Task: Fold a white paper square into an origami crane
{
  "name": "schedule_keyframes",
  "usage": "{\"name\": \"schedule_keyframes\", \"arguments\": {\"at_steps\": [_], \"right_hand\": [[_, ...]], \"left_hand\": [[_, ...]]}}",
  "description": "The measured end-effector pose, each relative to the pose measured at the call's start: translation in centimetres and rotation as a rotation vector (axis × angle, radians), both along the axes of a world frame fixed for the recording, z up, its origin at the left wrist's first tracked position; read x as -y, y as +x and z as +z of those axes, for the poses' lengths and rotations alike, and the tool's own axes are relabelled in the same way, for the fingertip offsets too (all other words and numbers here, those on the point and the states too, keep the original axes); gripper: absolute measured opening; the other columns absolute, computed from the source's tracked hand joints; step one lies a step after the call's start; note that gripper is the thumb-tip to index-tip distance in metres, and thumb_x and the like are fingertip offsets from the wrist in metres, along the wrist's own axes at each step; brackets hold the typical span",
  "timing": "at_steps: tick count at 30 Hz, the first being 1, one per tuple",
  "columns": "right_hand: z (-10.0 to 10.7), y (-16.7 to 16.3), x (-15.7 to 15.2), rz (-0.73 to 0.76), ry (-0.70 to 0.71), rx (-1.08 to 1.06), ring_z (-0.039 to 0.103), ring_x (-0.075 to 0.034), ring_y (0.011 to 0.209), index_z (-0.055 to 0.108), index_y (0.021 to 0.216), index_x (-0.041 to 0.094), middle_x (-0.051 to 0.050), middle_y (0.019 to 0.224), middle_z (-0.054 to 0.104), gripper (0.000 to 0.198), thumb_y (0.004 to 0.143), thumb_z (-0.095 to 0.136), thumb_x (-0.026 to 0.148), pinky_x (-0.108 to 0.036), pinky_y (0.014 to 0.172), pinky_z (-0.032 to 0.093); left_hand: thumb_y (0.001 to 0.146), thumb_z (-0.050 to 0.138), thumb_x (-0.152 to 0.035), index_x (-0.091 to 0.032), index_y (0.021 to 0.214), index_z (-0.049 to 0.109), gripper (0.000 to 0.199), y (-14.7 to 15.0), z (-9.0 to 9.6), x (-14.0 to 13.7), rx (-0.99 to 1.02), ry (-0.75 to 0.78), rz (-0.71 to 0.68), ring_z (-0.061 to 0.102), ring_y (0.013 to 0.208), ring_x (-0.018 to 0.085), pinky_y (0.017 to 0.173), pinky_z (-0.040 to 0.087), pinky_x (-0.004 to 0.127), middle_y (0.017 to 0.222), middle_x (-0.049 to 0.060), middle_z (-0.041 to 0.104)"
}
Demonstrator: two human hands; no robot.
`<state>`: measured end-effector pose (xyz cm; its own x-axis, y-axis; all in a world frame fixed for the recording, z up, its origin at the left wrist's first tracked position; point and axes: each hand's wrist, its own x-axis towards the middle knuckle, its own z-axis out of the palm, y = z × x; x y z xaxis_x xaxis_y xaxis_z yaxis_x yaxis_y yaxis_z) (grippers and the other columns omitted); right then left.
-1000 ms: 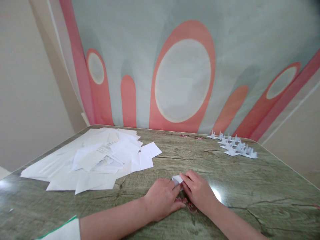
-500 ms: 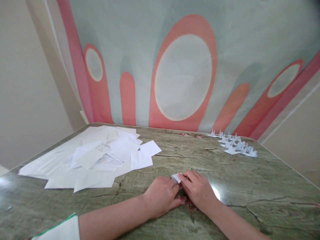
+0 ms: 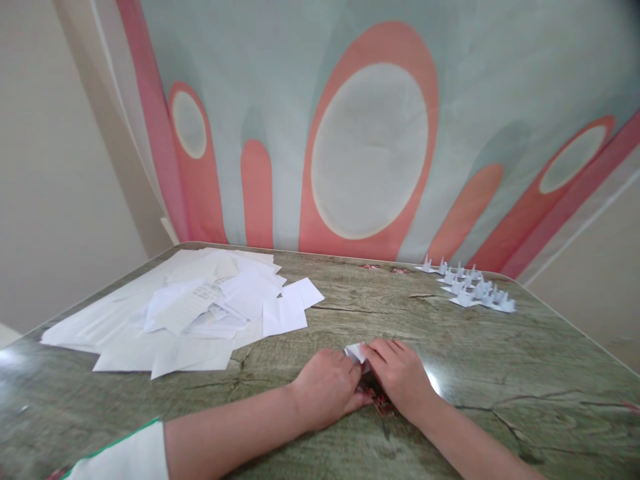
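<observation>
A small folded piece of white paper is held between my two hands, low in the middle of the head view. My left hand is closed on its left side, fingers curled and knuckles up. On the other side, the bent fingers of my right hand pinch its edge. Most of the paper is hidden behind the fingers, so its folded shape cannot be made out. Both hands rest on or just above the wood-grain table.
Loose white paper sheets lie in a spread heap on the left, with small square sheets at its right edge. Several folded white paper cranes stand in rows at the back right. A patterned wall covering rises behind the table.
The right fingers have shifted slightly on the folded paper, and a little more of its underside shows between the hands. The whole view has moved slightly; the paper heap and cranes stay put.
</observation>
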<state>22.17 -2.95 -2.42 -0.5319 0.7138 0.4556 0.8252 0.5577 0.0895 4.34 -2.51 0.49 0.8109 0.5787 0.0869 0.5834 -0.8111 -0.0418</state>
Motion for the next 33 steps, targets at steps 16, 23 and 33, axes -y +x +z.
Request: {"name": "schedule_keyframes", "arguments": {"at_steps": [16,23,33], "right_hand": [[-0.1,0.2,-0.3,-0.020,0.027,0.062,0.048,-0.017,0.068,0.061,0.083,0.016,-0.002,0.073,0.056,0.009,0.085,0.052,0.015,-0.032,0.063,0.032],[0.4,-0.2,0.0,-0.042,-0.017,0.099,0.050,-0.018,0.073,0.060,0.080,0.016,-0.003,0.076,0.055,0.010,0.083,0.053,0.010,-0.032,0.065,0.034],[1.5,0.5,0.4,-0.082,-0.208,0.097,0.051,-0.020,0.080,0.060,0.097,0.015,-0.005,0.084,0.055,0.018,0.083,0.051,0.010,-0.032,0.071,0.040]], "left_hand": [[0.086,0.046,-0.039,-0.017,0.079,0.057,0.025,-1.0,0.3,-0.5,0.253,-0.062,-0.084,0.055,0.076,0.020,0.069,0.043,0.032,0.081,0.005,0.060],[0.077,0.057,-0.046,-0.017,0.117,0.047,0.051,-1.2,-0.1,-1.6,0.393,-0.184,-0.037,0.048,0.109,0.024,0.095,0.035,0.038,0.117,0.010,0.054],[0.082,0.052,-0.048,-0.019,0.114,0.053,0.044,-0.8,0.5,-1.4,0.263,-0.175,-0.025,0.050,0.102,0.023,0.091,0.037,0.038,0.108,0.008,0.058]]}}
